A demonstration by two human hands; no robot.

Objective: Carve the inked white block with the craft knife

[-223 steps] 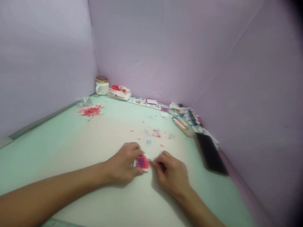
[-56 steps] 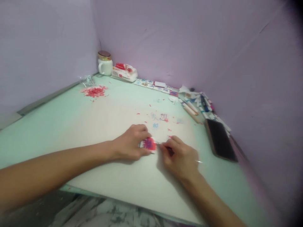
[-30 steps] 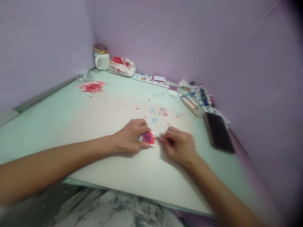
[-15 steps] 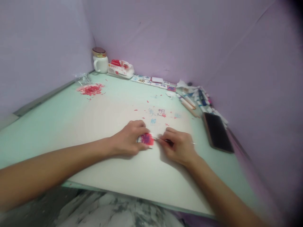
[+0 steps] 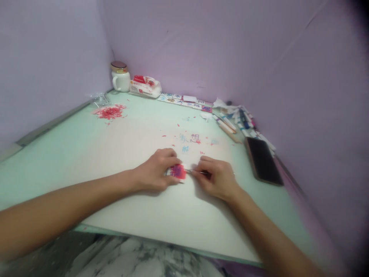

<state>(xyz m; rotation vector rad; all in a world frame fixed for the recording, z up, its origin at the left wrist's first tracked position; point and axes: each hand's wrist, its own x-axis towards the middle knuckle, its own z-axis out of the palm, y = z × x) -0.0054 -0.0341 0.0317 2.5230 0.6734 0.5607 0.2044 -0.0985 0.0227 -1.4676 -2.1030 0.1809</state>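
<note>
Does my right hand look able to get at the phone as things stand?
Probably yes: nothing stands between your right hand and the phone, though the thin tool in that hand may need setting down first.

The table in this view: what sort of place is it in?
Perhaps a craft corner: the table bears pens and a heap of red scraps, and the left hand holds a small red-and-purple piece.

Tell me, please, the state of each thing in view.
Left hand, closed on small block
Small block, coloured red and purple
Right hand, closed on thin tool
Thin tool, pointed toward small block
Mug, lid on
Phone, lying flat, screen dark
Red shavings, mostly heaped
</note>
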